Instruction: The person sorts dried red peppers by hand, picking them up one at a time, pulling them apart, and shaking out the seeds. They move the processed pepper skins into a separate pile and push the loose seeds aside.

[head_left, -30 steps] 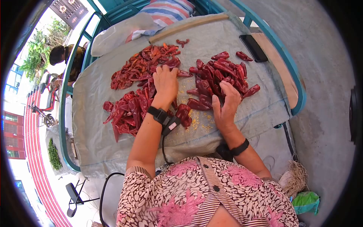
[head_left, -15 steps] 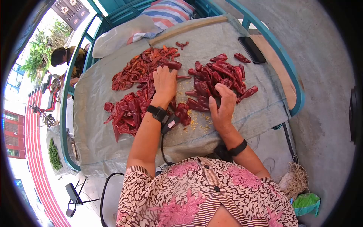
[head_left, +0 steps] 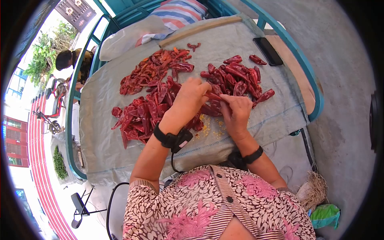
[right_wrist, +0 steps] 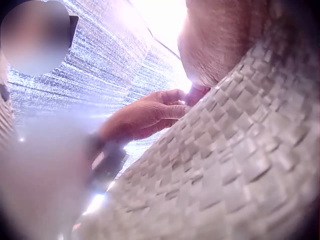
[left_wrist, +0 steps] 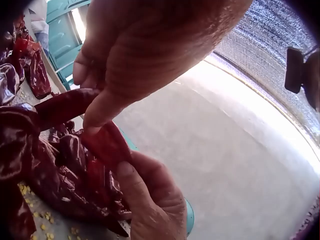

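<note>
A red dried pepper (head_left: 215, 97) (left_wrist: 107, 144) is stretched between the two hands over the cloth. The left hand (head_left: 189, 96) (left_wrist: 145, 55) (right_wrist: 145, 117) pinches one end with thumb and fingers. At the other end the right hand (head_left: 238, 114) (left_wrist: 155, 200) (right_wrist: 220, 40) grips it between thumb and curled fingers. Left of them lies a heap of large red peppers (head_left: 140, 116), and just beyond is another heap (head_left: 236, 78). Smaller, orange-red pieces (head_left: 148, 70) form a third heap at the back left. In the right wrist view the pepper is mostly hidden.
Yellow seeds (head_left: 206, 127) are scattered on the grey woven cloth (head_left: 276, 116). A black phone (head_left: 267, 51) lies at the back right, near the teal rail (head_left: 306, 64). A wooden strip (head_left: 200, 30) and a striped bag (head_left: 176, 15) are at the back.
The left hand has moved right from the heap to meet the right hand. The right hand's fingers have closed from a looser pose, and a pepper is now held between both hands.
</note>
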Motion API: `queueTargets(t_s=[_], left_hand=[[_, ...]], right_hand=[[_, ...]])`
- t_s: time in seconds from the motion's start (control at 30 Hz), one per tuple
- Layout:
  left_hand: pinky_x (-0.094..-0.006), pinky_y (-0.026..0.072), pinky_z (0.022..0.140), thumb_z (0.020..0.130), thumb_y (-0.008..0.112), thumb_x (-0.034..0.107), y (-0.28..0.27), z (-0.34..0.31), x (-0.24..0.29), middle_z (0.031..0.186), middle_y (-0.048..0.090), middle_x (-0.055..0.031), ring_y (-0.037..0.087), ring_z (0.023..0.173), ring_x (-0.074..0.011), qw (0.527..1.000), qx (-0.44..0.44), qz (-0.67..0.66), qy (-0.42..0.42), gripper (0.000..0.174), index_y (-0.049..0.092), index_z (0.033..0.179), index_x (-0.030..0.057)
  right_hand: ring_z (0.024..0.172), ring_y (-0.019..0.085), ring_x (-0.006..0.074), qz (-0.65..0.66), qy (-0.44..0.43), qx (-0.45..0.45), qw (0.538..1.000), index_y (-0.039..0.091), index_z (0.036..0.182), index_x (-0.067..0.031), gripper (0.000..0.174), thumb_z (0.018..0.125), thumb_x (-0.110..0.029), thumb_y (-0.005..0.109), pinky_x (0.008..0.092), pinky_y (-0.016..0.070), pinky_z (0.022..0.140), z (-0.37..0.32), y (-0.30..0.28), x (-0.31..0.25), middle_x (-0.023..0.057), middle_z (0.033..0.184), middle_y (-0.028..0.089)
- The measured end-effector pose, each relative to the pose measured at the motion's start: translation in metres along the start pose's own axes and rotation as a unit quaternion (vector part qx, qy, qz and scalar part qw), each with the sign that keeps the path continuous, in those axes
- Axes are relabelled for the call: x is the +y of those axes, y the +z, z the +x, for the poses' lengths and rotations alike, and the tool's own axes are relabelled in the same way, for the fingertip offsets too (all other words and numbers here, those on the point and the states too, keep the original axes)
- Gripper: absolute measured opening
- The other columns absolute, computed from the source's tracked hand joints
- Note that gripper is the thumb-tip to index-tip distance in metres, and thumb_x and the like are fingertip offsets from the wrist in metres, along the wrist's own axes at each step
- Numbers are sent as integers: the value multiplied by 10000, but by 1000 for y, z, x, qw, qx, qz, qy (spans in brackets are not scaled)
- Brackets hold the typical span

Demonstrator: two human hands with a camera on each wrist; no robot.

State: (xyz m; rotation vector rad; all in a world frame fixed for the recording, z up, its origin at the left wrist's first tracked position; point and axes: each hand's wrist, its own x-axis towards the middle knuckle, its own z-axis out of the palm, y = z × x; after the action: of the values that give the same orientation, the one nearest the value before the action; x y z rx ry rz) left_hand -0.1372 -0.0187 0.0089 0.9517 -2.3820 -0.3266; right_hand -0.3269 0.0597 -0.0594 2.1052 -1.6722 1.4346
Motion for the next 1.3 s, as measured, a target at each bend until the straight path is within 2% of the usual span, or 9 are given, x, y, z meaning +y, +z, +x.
queueTargets(t_s=[0.13,0.23,0.4,0.6,0.67,0.73,0.93,1.13,1.3], left_hand=[[-362,513,797,806,787,15,-5,5,3,940,642,-88,636,911,-260,993,70,-71,-60,292,703,1080,71],[-283,521,767,858,789,26,-5,10,11,978,666,-44,655,881,-159,964,75,-214,-138,264,699,1106,51],[-243,524,795,939,747,64,-2,11,14,1010,671,-8,625,873,-83,872,25,-443,-208,214,688,1141,25],[-340,518,894,969,701,139,0,11,-24,1201,670,-85,648,1044,-190,945,119,-230,-199,253,693,1213,73],[-408,469,988,936,716,162,-2,10,-44,1305,638,-106,597,1164,-270,974,85,-16,-207,311,688,1236,85],[-515,359,1108,881,727,188,3,9,-58,1461,572,-107,473,1330,-377,965,44,121,-230,478,634,1346,124],[-555,368,1080,904,684,148,40,10,-93,1586,472,-82,434,1380,-393,942,49,253,-214,624,506,1501,178],[-488,407,988,829,766,131,27,20,-87,1308,598,-70,505,1234,-335,936,-29,255,-241,488,657,1304,154],[-465,429,928,747,836,181,16,15,-70,1140,622,-66,544,1131,-307,951,55,224,-207,395,732,1127,148]], right_hand=[[1156,574,279,-28,52,89,994,625,1321,-99,532,819,-93,803,469,364,1055,5,1,-2,82,1260,651],[1218,553,282,6,-20,93,995,582,1365,-75,598,816,-138,810,500,321,1112,14,-11,-12,100,1294,639],[1151,591,243,0,-33,-15,999,651,1328,-136,539,813,-110,808,495,323,1121,10,-4,-12,45,1188,678],[1095,614,238,7,22,26,999,664,1272,-118,483,812,-63,799,490,343,1115,7,0,-8,43,1139,692],[1090,616,240,10,22,48,999,664,1248,-112,462,809,-61,800,493,342,1118,6,2,-5,44,1135,693],[1104,612,249,8,23,57,998,655,1242,-105,460,807,-63,800,498,337,1124,4,3,-4,51,1151,691],[1238,549,304,-22,32,60,997,590,1312,-83,528,825,-103,791,516,317,1141,11,-2,-9,103,1316,641],[1280,508,327,-27,16,14,999,584,1324,-82,549,821,-152,792,523,315,1140,8,0,-4,117,1371,599],[1282,497,332,-47,-15,-28,998,602,1316,-96,581,781,-171,816,523,318,1132,12,-3,-9,93,1353,596]])
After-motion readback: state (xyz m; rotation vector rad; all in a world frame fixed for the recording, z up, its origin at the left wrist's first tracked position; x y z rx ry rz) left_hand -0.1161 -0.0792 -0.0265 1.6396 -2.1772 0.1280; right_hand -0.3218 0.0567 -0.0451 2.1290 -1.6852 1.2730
